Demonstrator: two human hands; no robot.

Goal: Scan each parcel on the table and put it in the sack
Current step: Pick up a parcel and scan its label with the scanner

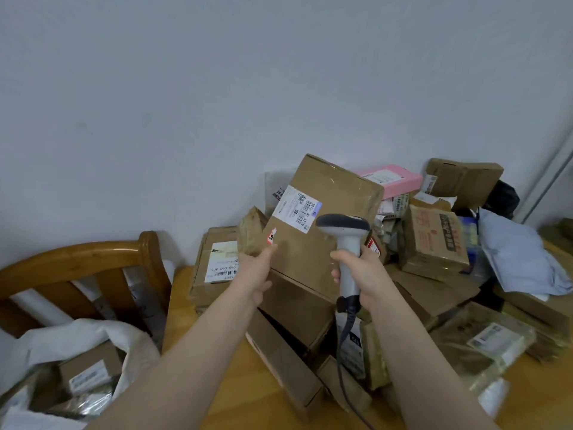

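Above the left hand (255, 271), whose thumb and fingers clamp its lower corner, a tilted brown cardboard box (335, 212) shows its white shipping label (298, 209). Fingers of the right hand (362, 271) curl tight round the handle of a grey-and-white barcode scanner (344, 231), its head just beside that label. Below and left of both hands sits the white sack (93, 333), parcels inside.

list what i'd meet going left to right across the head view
white sack → left hand → scanner → pink box → pale blue bag
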